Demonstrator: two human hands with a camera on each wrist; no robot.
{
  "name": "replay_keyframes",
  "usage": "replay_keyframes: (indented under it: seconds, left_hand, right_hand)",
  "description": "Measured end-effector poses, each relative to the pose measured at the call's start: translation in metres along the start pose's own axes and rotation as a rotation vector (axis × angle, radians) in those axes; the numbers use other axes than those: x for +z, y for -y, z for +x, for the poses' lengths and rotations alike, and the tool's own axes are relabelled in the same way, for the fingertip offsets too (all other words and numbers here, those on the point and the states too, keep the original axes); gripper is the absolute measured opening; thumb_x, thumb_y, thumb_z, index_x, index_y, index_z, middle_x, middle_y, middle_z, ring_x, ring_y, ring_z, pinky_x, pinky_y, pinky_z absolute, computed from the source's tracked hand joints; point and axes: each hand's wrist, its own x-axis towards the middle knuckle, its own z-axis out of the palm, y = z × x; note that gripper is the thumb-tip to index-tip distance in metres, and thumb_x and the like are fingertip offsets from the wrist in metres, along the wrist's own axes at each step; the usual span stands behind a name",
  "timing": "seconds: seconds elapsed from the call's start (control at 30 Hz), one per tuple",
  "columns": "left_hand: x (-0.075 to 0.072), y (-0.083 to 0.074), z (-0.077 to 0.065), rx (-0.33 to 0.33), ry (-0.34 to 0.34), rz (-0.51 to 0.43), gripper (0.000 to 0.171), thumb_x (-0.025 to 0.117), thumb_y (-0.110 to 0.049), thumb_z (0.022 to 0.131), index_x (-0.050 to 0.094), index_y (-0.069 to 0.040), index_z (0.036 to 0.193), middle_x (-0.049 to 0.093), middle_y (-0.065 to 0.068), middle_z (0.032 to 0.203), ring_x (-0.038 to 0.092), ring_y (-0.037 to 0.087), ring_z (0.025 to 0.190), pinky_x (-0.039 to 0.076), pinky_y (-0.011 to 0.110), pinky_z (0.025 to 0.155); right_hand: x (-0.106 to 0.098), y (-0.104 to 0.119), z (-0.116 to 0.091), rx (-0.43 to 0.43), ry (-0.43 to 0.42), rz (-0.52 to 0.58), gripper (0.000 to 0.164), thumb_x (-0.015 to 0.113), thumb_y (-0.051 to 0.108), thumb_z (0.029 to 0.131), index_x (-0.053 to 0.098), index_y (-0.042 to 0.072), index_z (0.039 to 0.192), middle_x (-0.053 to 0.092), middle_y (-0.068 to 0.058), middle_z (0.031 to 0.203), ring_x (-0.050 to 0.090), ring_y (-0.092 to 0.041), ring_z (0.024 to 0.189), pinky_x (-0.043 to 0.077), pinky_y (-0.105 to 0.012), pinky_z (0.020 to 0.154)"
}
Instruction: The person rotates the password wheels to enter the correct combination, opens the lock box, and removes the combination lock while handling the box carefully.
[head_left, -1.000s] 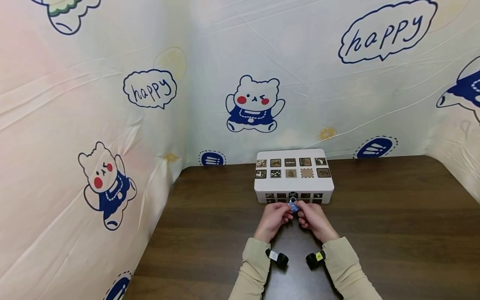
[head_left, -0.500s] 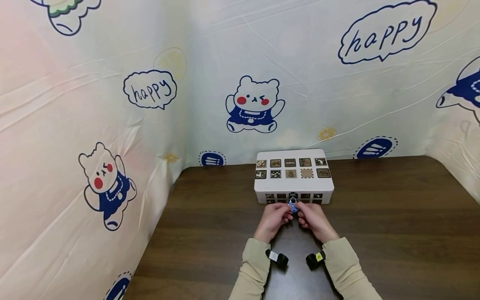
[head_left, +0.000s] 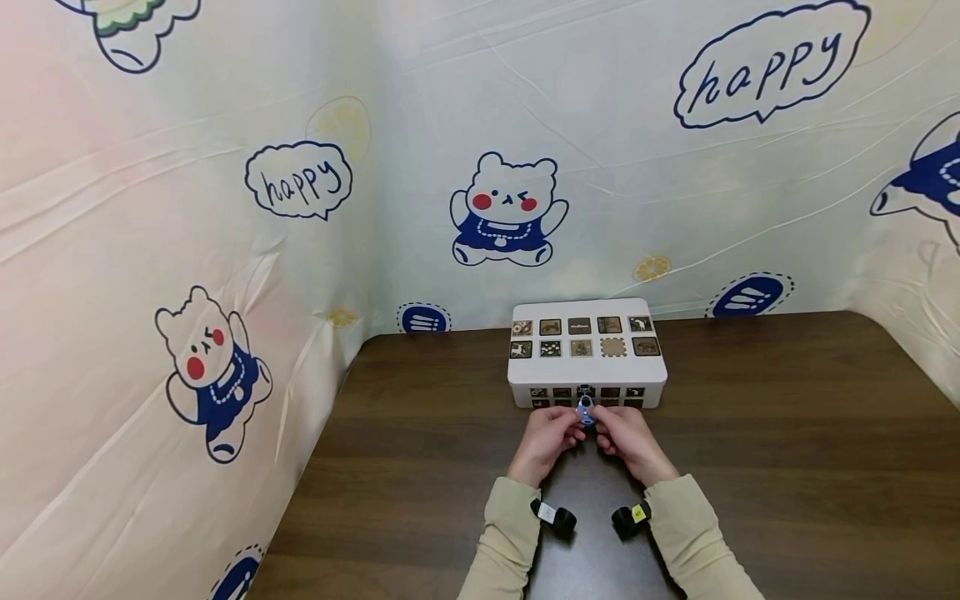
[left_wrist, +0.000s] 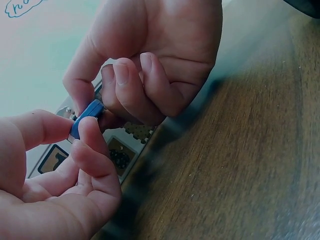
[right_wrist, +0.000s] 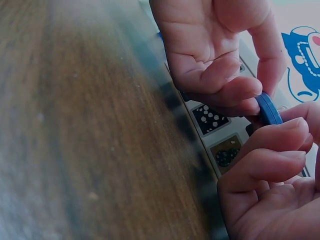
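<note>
A white box [head_left: 588, 368] printed with small dark pictures stands near the back of the table, its lid down. At the latch [head_left: 586, 390] on its front is a small blue padlock [head_left: 586, 412] with its shackle toward the box. My left hand [head_left: 551, 435] pinches one side of the padlock between thumb and forefinger. From the other side my right hand [head_left: 632, 440] pinches it too. Both wrist views show the blue padlock body [left_wrist: 86, 119] edge-on between the fingertips, with the other fingers curled. Fingers partly cover the padlock.
A dark brown wooden table [head_left: 420, 467] lies under the hands. Behind it hangs a pale curtain [head_left: 450, 83] printed with bears and the word "happy". Black wrist cameras [head_left: 555, 518] sit inside both beige sleeves [head_left: 506, 533].
The padlock has turned slightly between the fingers and sits straighter than a second ago. Both hands keep their place and their pinch; the box has not moved.
</note>
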Motion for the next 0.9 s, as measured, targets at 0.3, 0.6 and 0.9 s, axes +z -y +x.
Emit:
replay_keyframes:
  seconds: [0.3, 0.6, 0.9]
  left_hand:
    - [0.0005, -0.0007, -0.0009, -0.003, 0.000, 0.002, 0.023, 0.056, -0.007, 0.092, 0.065, 0.010, 0.105, 0.060, 0.000, 0.078, 0.057, 0.008, 0.061, 0.045, 0.018, 0.055]
    - [0.0005, -0.0018, -0.0019, -0.021, 0.000, 0.006, 0.023, 0.056, -0.007, 0.092, 0.065, 0.008, 0.106, 0.061, 0.001, 0.079, 0.057, 0.007, 0.062, 0.045, 0.018, 0.056]
    - [0.0003, 0.0002, -0.0003, -0.026, 0.000, 0.004, 0.022, 0.057, -0.006, 0.091, 0.066, 0.008, 0.105, 0.061, 0.001, 0.079, 0.058, 0.007, 0.062, 0.046, 0.017, 0.055]
  right_hand:
    - [-0.0010, -0.0005, 0.0008, -0.001, 0.000, -0.012, 0.019, 0.051, 0.015, 0.094, 0.054, 0.006, 0.077, 0.043, 0.006, 0.056, 0.041, -0.005, 0.047, 0.035, -0.018, 0.044]
    - [-0.0016, -0.0004, 0.0001, 0.004, -0.007, -0.021, 0.017, 0.053, 0.014, 0.093, 0.055, 0.006, 0.078, 0.044, 0.006, 0.056, 0.041, -0.005, 0.047, 0.035, -0.018, 0.044]
    - [-0.0010, 0.0029, -0.0022, -0.011, -0.004, -0.020, 0.013, 0.054, 0.013, 0.092, 0.056, 0.003, 0.084, 0.043, 0.005, 0.057, 0.041, -0.005, 0.048, 0.034, -0.017, 0.044]
